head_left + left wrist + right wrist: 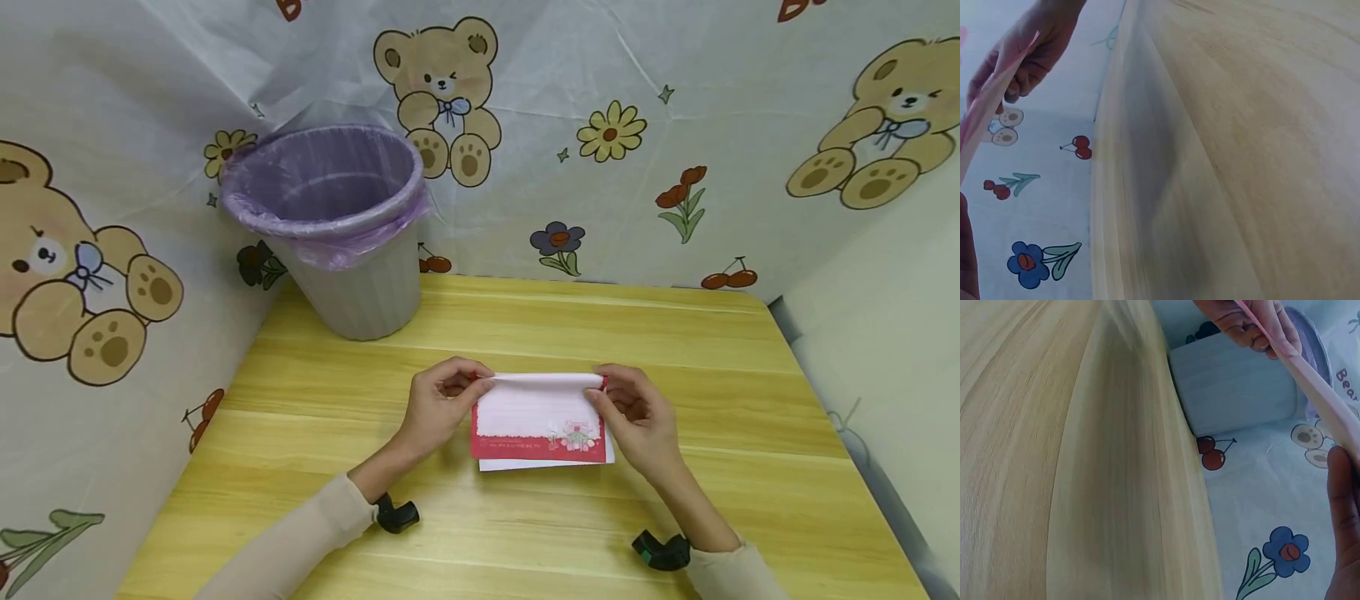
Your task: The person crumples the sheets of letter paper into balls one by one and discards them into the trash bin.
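Note:
Both hands hold a folded sheet of letter paper (536,412), white and lined with a red border and a small floral print at its lower right. The left hand (441,402) pinches its upper left corner between thumb and fingers; the right hand (633,414) pinches the upper right corner the same way. A fold runs along the top edge, and a white layer shows below the red border. In the right wrist view the paper (1319,387) is seen nearly edge-on above the table. The left wrist view shows the paper (991,100) edge-on too, with the right hand (1035,50) beyond it.
A grey trash bin (360,292) lined with a purple bag (330,246) stands at the back left of the wooden table (675,333). Behind and at the left hangs a white cloth (525,67) printed with bears and flowers. Black wrist cameras (396,514) sit at both cuffs.

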{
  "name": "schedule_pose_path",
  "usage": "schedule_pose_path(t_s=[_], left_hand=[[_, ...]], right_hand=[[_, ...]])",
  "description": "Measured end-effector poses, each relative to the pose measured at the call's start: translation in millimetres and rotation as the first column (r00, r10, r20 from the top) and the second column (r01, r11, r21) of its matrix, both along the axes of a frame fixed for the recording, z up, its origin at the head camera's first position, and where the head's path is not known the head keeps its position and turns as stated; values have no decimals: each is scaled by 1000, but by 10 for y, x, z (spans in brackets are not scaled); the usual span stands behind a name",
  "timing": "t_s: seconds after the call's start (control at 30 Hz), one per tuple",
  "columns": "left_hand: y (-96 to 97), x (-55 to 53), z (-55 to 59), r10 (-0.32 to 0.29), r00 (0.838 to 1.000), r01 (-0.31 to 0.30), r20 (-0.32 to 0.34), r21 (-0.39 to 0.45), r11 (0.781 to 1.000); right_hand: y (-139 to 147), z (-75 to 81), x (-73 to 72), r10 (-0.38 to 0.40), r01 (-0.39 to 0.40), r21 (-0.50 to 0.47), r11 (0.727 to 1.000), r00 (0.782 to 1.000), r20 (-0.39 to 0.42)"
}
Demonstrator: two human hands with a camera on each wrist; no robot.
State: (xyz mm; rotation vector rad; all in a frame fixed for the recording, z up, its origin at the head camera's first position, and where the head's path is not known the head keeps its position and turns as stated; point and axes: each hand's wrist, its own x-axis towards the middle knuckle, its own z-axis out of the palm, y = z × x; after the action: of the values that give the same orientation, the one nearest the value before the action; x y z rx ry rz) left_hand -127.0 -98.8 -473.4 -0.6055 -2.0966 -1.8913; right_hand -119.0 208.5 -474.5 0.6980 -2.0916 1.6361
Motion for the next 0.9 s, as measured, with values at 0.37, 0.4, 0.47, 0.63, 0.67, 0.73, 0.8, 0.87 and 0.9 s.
schedule_pose_path(t_s=[0.37,0.4,0.47,0.63,0.67,0.73,0.8,0.87,0.9], left_hand=[[18,12,14,-23,1000,23,-5,-14,1000],[17,11,11,-23,1000,23,-8,-17,1000],[11,11,10,-29,999,28,-15,-24,999],[-16,17,20,-60,998,59,-27,-42,997],[-24,19,23,-67,997,66,-25,-45,997],[-38,28,30,-77,997,76,-25,-51,996],[-41,37,34,-83,996,81,-29,-46,996],[-23,58,43,-95,994,93,-52,-37,995],[0,67,51,-111,991,107,-78,-51,993]], right_hand=[[-6,43,34,26,-29,-55,998,998,-60],[-9,51,32,27,-30,-46,998,998,-62],[-14,66,28,34,-37,-32,999,997,-70],[-24,85,30,37,-36,3,999,996,-82],[-26,82,34,33,-33,7,999,996,-80],[-33,68,37,28,-27,11,1000,997,-78],[-45,58,40,24,-23,9,1000,996,-81],[-78,47,44,23,-20,21,1000,993,-116],[-107,42,46,37,-30,47,998,989,-142]])
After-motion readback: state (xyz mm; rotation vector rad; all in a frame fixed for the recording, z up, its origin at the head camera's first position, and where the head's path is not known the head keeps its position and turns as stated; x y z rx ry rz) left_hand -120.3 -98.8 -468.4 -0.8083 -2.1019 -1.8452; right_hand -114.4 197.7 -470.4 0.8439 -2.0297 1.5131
